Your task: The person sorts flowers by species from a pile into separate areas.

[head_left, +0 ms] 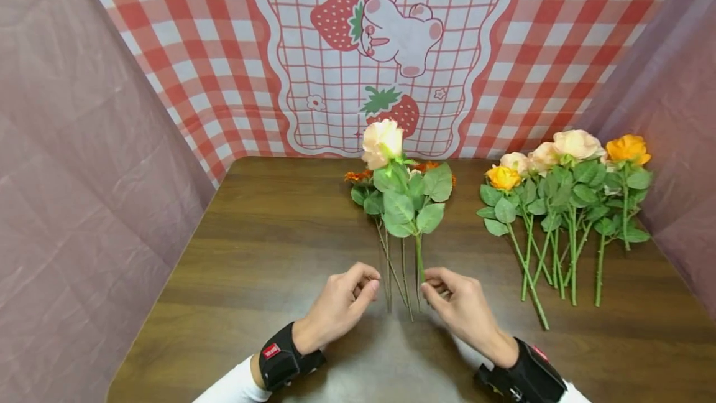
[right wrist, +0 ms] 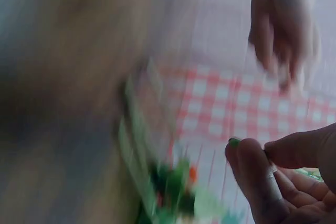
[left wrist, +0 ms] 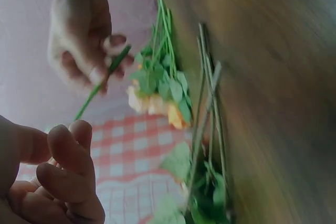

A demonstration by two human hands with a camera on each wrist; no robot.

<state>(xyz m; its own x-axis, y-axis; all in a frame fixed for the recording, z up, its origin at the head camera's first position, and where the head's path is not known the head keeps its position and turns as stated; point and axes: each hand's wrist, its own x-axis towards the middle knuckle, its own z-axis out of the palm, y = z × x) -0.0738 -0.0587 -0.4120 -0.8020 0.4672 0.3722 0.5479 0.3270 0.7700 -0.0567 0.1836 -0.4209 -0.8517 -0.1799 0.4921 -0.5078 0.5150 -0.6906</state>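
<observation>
One pale peach rose with green leaves stands raised over the middle of the table, its bloom pointing away from me. My right hand pinches the lower end of its green stem between thumb and fingers. To the left of that stem is my left hand, its fingers loosely curled with nothing visible between them. Beneath the rose, several orange flowers lie on the table with thin crossing stems toward me. The rose's leaves partly hide those blooms. Motion blurs the right wrist view.
At the right of the wooden table lies a group of peach roses and yellow-orange roses, stems toward me. A red checked cloth with strawberry prints hangs behind the table. Pinkish curtains hang at both sides.
</observation>
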